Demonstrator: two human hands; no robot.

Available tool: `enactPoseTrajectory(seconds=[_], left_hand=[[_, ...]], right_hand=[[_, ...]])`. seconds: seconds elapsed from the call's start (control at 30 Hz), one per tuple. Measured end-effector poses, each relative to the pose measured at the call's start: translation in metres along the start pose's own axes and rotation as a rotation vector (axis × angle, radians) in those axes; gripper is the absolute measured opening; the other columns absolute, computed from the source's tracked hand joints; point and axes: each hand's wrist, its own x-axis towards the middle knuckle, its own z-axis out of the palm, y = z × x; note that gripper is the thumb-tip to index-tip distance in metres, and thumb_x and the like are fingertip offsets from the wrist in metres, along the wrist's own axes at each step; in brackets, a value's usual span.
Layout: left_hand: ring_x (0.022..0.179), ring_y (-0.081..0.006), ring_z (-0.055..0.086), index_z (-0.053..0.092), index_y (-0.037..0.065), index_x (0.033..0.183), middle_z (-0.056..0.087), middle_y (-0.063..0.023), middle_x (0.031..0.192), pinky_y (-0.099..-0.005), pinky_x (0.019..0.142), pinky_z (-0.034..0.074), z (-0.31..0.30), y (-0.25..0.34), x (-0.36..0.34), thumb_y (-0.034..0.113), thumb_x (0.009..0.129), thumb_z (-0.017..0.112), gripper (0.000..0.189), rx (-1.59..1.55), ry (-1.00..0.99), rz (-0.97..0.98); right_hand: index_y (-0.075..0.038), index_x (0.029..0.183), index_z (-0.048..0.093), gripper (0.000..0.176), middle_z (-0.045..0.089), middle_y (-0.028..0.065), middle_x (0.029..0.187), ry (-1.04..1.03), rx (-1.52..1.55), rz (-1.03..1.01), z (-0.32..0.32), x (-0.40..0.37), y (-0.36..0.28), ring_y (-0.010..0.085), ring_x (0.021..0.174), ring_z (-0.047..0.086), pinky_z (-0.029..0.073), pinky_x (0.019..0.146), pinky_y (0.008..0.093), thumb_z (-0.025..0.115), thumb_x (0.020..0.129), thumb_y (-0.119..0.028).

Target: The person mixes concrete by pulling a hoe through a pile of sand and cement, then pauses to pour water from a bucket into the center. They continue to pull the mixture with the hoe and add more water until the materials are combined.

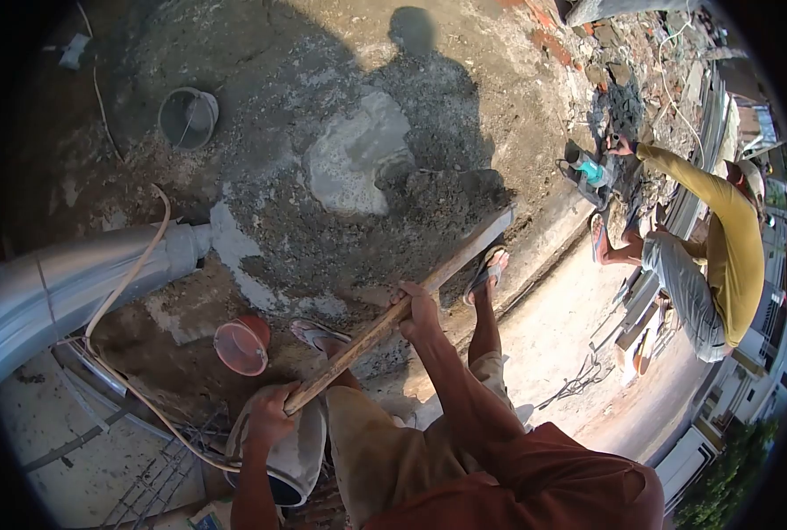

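A long wooden tool handle (358, 346) runs diagonally across the view, from low left up toward the mix. My left hand (270, 417) is wrapped round its near end. Farther up the shaft, my right hand (418, 311) is closed round it as well. The far end looks pale and flat and reaches the right edge of the mortar heap; the tool's head cannot be made out clearly. Dark, damp mortar mix (314, 252) spreads on the ground beyond my feet, with a pale wet puddle (358, 155) in its middle.
A reddish bucket (242, 345) and a large pale drum (301, 446) stand near my left side. Another bucket (188, 118) lies farther off. A big grey pipe (93, 274) and a hose (137, 265) are at left. At right a co-worker (734, 256) bends over a teal power tool (593, 172).
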Motion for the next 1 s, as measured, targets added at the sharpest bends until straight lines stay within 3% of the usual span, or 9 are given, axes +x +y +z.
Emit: enactPoseTrajectory(seconds=[0.07,0.2,0.4,0.47,0.6,0.7,0.8,0.87,1.0], left_hand=[[0.093,-0.0351,0.062,0.057,0.010,0.119,0.064,-0.0150,0.108,-0.0434,0.080,0.050,0.042,0.010,0.001,0.005,0.066,0.067,0.054,-0.087,-0.015,0.013],[0.093,-0.0371,0.062,0.054,0.009,0.123,0.064,-0.0195,0.103,-0.0417,0.080,0.049,0.115,0.076,0.032,0.012,0.073,0.068,0.052,-0.395,-0.140,0.022],[0.092,-0.0384,0.063,0.049,0.007,0.127,0.065,-0.0226,0.095,-0.0431,0.080,0.049,0.134,0.190,0.090,0.033,0.077,0.069,0.059,-0.244,-0.329,-0.125],[0.092,-0.0397,0.063,0.047,0.007,0.128,0.065,-0.0238,0.095,-0.0446,0.079,0.049,0.115,0.215,0.073,0.034,0.078,0.068,0.061,-0.213,-0.339,-0.219],[0.090,-0.0433,0.062,0.040,0.006,0.133,0.064,-0.0274,0.095,-0.0475,0.079,0.049,0.077,0.233,0.027,0.036,0.080,0.065,0.066,-0.166,-0.337,-0.399],[0.092,-0.0438,0.062,0.034,0.006,0.134,0.063,-0.0277,0.098,-0.0495,0.082,0.048,0.045,0.242,0.023,0.036,0.083,0.061,0.065,-0.065,-0.324,-0.458],[0.091,-0.0441,0.061,0.031,0.007,0.137,0.063,-0.0298,0.095,-0.0477,0.080,0.048,0.012,0.273,0.051,0.033,0.084,0.058,0.064,-0.167,-0.281,-0.356],[0.091,-0.0461,0.060,0.036,0.003,0.134,0.063,-0.0285,0.098,-0.0467,0.079,0.048,0.001,0.299,0.062,0.026,0.087,0.056,0.057,-0.427,-0.203,-0.098],[0.085,-0.0448,0.062,0.034,0.006,0.138,0.063,-0.0282,0.090,-0.0482,0.077,0.048,-0.042,0.330,0.068,0.028,0.087,0.054,0.059,-0.462,-0.238,0.108]], right_hand=[[-0.004,0.077,0.048,0.013,0.048,0.0076,0.062,0.104,-0.051,-0.155,-0.014,-0.012,-0.024,0.0207,0.051,0.050,0.047,0.051,0.0372,0.060,0.082,-0.004],[-0.007,0.074,0.048,0.015,0.044,0.0040,0.060,0.213,-0.335,-0.372,-0.046,-0.019,-0.111,0.0185,0.049,0.047,0.045,0.051,0.0336,0.058,0.084,-0.010],[-0.008,0.069,0.047,0.018,0.043,0.0038,0.055,0.371,-0.486,-0.337,-0.078,0.039,-0.206,0.0187,0.042,0.046,0.043,0.041,0.0326,0.056,0.084,-0.013],[-0.009,0.067,0.047,0.018,0.044,0.0042,0.055,0.403,-0.543,-0.214,-0.093,0.063,-0.197,0.0191,0.043,0.047,0.044,0.042,0.0327,0.056,0.083,-0.013],[-0.008,0.070,0.048,0.014,0.046,0.0045,0.054,0.348,-0.549,0.117,-0.106,0.062,-0.090,0.0178,0.044,0.048,0.047,0.044,0.0319,0.056,0.081,-0.009],[-0.009,0.068,0.045,0.018,0.045,0.0029,0.054,0.278,-0.334,0.184,-0.121,0.071,-0.057,0.0155,0.043,0.047,0.047,0.044,0.0306,0.056,0.083,-0.011],[-0.009,0.071,0.042,0.018,0.043,0.0030,0.057,0.155,-0.005,0.314,-0.121,0.075,-0.085,0.0170,0.044,0.046,0.044,0.042,0.0298,0.055,0.083,-0.009],[-0.009,0.069,0.042,0.018,0.044,0.0026,0.057,0.098,0.031,0.462,-0.110,0.066,-0.120,0.0166,0.043,0.045,0.043,0.042,0.0289,0.054,0.083,-0.009],[-0.009,0.067,0.042,0.020,0.045,0.0030,0.057,0.001,-0.117,0.385,-0.085,0.062,-0.171,0.0167,0.044,0.046,0.043,0.042,0.0284,0.054,0.083,-0.010]])
